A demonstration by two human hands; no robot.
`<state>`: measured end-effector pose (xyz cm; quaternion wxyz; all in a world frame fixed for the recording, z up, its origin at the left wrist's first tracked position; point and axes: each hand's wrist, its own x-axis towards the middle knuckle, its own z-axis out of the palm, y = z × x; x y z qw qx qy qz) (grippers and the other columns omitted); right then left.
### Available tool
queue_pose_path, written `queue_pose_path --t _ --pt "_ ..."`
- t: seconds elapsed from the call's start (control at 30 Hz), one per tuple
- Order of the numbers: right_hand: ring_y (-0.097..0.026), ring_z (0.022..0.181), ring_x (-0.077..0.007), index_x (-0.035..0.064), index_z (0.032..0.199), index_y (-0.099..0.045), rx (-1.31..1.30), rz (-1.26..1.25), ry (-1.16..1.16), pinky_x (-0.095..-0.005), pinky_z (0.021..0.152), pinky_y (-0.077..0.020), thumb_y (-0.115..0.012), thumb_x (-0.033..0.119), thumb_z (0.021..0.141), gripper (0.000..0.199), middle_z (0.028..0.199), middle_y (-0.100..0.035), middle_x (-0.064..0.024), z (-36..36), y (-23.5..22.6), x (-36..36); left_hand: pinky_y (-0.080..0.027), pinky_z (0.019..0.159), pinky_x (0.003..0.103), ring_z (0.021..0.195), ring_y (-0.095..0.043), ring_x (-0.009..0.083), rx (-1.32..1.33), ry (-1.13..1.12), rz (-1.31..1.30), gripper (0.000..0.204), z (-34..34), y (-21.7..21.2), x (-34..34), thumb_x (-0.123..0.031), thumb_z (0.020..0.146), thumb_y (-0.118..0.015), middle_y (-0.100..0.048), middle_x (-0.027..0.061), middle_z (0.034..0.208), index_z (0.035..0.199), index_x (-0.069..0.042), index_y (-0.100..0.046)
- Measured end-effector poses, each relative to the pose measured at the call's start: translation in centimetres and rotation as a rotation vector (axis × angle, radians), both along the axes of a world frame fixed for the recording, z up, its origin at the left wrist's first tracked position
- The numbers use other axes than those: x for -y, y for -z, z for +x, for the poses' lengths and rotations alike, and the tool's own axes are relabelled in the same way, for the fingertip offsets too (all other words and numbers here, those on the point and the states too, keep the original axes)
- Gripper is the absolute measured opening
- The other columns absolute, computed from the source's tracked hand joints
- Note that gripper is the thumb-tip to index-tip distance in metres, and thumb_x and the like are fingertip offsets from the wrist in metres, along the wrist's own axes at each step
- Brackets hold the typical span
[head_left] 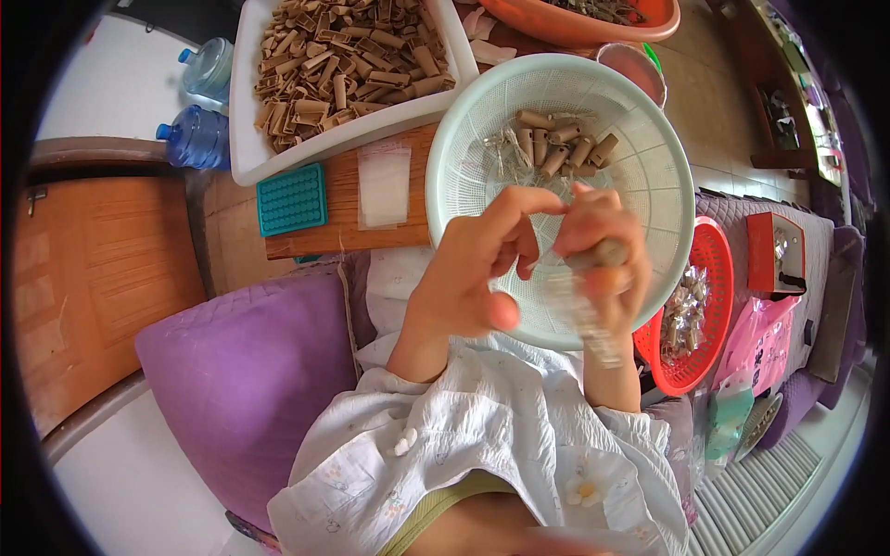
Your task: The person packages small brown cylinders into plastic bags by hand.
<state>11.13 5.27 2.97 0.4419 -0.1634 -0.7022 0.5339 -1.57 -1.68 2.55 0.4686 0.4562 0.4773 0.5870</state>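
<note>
Over a large pale green mesh basket (450, 120) I hold both hands. My right hand (626, 232), smeared by motion, is closed round a short brown tube (609, 252). A pale, shiny, see-through blur (584, 320) hangs below it along the wrist; I cannot make out what it is. My left hand (468, 264) is beside it, fingers bent and thumb apart, with nothing seen in it. Several brown tubes (556, 153) lie in the basket's far part, beside a tangle of thin shiny strands (508, 153).
A white tub (357, 125) heaped with brown pieces (338, 69) stands far left on a wooden table (338, 190), near a teal moulded tray (292, 199) and clear bags (384, 185). At right, a red basket (718, 269) holds small wrapped items (684, 315). An orange basin (593, 23) stands behind.
</note>
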Motion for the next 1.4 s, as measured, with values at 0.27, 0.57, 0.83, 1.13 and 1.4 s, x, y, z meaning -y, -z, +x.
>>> queue_pose_path --t 0.27,0.57,0.83,1.13,1.4 --pt "-0.020 0.125 -0.0220 0.0218 0.106 -0.043 -0.798 -0.935 -0.694 -0.0467 0.099 -0.0201 -0.029 0.049 0.087 0.036 0.139 -0.014 -0.0091 -0.6 0.9 -0.7 -0.028 0.040 0.019 0.044 -0.038 0.0050 -0.215 -0.251 0.169 0.067 0.2 0.7 -0.4 -0.059 0.058 -0.068 -0.042 -0.0005 0.051 0.098 -0.007 -0.055" --pt "-0.008 0.128 -0.0342 0.0216 0.112 -0.041 -0.826 -0.964 -0.871 -0.0481 0.100 -0.0183 -0.021 0.047 0.089 0.039 0.140 -0.003 -0.0146 -0.8 1.0 -0.6 -0.030 0.040 0.017 0.043 -0.039 0.0040 -0.207 -0.494 0.092 0.069 0.2 1.4 -0.8 -0.034 0.057 -0.078 -0.043 -0.0026 0.048 0.110 -0.006 -0.043" --pt "-0.017 0.126 -0.0357 0.0130 0.111 -0.043 -0.725 -1.118 -0.864 -0.0476 0.099 -0.0221 -0.023 0.045 0.090 0.043 0.139 -0.009 -0.0175 -1.1 1.1 0.3 -0.028 0.042 0.017 0.046 -0.036 0.0016 -0.368 -0.701 0.183 0.012 -1.1 1.7 -1.5 -0.012 0.081 -0.056 -0.046 -0.0022 0.055 0.087 -0.003 -0.058" --pt "-0.024 0.124 -0.0294 0.0110 0.104 -0.045 -0.635 -1.191 -0.673 -0.0498 0.094 -0.0313 -0.025 0.042 0.090 0.040 0.137 -0.020 -0.0136 0.3 1.7 -0.7 -0.016 0.038 0.019 0.042 -0.025 0.0024 -0.128 -0.563 0.131 0.024 -10.6 -1.6 -1.9 -0.028 0.086 -0.049 -0.031 -0.0060 0.052 0.077 -0.005 -0.050" --pt "-0.034 0.120 -0.0271 0.0101 0.100 -0.046 -0.661 -1.297 -0.621 -0.0491 0.092 -0.0338 -0.023 0.042 0.091 0.040 0.132 -0.031 -0.0137 1.0 1.3 -0.8 -0.034 0.047 0.026 0.047 -0.038 0.0118 0.908 -0.131 0.429 0.016 -49.9 -9.9 4.7 -0.014 0.074 -0.051 -0.041 0.0008 0.056 0.062 -0.010 -0.041"
